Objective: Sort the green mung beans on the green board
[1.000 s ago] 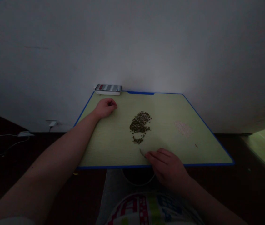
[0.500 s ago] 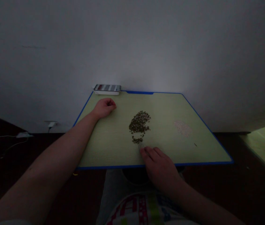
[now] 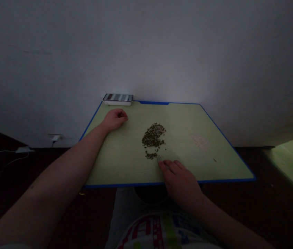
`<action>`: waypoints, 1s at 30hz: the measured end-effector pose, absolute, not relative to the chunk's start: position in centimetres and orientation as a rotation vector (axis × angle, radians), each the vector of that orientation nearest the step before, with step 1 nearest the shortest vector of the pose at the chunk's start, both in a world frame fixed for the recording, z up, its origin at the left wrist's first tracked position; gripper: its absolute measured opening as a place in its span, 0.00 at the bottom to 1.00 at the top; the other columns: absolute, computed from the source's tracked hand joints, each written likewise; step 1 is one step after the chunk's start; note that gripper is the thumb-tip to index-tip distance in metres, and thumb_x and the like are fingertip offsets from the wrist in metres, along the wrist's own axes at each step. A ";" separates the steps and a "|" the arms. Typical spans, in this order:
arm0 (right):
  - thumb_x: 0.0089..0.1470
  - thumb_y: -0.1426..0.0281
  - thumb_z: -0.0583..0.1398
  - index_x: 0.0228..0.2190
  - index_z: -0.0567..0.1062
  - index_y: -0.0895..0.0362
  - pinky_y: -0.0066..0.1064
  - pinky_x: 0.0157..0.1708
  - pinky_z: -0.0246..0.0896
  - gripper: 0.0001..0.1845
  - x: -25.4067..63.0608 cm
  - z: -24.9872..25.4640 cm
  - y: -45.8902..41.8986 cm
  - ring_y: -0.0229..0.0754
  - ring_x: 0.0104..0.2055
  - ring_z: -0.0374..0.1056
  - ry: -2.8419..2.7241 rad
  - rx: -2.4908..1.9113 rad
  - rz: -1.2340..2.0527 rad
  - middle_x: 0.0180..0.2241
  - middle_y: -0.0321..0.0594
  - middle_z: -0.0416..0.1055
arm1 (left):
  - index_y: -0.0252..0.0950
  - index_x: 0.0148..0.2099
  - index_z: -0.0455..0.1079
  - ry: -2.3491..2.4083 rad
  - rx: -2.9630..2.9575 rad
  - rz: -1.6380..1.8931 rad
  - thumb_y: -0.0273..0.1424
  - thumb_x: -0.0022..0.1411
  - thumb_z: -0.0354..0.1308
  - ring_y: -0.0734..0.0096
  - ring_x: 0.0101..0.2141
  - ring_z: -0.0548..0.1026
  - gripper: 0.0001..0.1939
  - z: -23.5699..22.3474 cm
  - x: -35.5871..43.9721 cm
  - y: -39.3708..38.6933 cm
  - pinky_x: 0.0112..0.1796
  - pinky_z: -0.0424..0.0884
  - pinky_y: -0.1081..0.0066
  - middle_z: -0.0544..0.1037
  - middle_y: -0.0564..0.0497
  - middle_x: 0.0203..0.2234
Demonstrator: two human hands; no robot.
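My right hand point(image 3: 180, 178) is closed in a pinch near the front edge of the board. It holds a small, thin, pale tool point(image 3: 160, 158), mostly hidden by my fingers, whose kind I cannot make out. The tool's tip is beside a small cluster of dark grains point(image 3: 151, 156). Just beyond lies the larger heap of brown-green grains point(image 3: 153, 135), with a few loose grains at its right. My left hand point(image 3: 115, 119) rests on the board to the left of the heap, fingers curled in, with nothing visible in it.
The pale yellow-green tabletop point(image 3: 115, 162) has a blue rim. Pale small bits point(image 3: 200, 142) are spread at the right, with a thin dark sliver point(image 3: 214, 160) nearer. A phone point(image 3: 117, 97) lies on a white box point(image 3: 117, 103) against the wall. A dark container point(image 3: 150, 195) is below the front edge.
My right hand has moved forward and slightly left, bringing the tool from near the front edge to the small cluster. A loose grain now lies right of the heap. My left hand has stayed put.
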State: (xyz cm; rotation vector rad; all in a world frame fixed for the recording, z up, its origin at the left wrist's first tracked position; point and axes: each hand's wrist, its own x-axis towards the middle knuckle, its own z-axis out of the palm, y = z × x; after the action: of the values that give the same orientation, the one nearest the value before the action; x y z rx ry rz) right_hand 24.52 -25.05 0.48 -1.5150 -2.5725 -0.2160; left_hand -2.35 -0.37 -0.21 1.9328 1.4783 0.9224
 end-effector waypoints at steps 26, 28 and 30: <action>0.56 0.80 0.54 0.52 0.71 0.63 0.33 0.44 0.66 0.22 24.0 0.9 -24.6 0.47 0.44 0.68 -2.546 -1.736 -0.172 0.45 0.50 0.73 | 0.34 0.28 0.69 1.446 1.887 0.949 0.34 0.45 0.59 0.74 0.23 0.65 0.08 0.0 -2.1 -0.6 0.27 0.61 0.73 0.69 0.55 0.19; 0.56 0.80 0.54 0.52 0.71 0.64 0.33 0.44 0.66 0.22 23.7 0.9 -24.6 0.47 0.44 0.68 -2.566 -1.729 -0.150 0.45 0.50 0.73 | 0.34 0.28 0.69 1.453 1.895 0.947 0.34 0.45 0.59 0.74 0.23 0.65 0.08 0.0 -2.1 -0.6 0.27 0.61 0.73 0.68 0.55 0.19; 0.57 0.80 0.53 0.53 0.70 0.65 0.33 0.44 0.66 0.22 23.3 1.0 -24.4 0.47 0.44 0.68 -2.581 -1.725 -0.122 0.45 0.51 0.72 | 0.34 0.28 0.69 1.460 1.903 0.940 0.34 0.45 0.59 0.74 0.23 0.65 0.08 0.0 -2.1 -0.6 0.26 0.61 0.73 0.68 0.55 0.19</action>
State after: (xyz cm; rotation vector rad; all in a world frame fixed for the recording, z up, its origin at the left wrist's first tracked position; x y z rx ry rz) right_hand 23.28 -24.36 1.01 -1.7250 -2.5811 -0.1222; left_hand -2.14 -0.60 0.02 1.9035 1.4605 0.9401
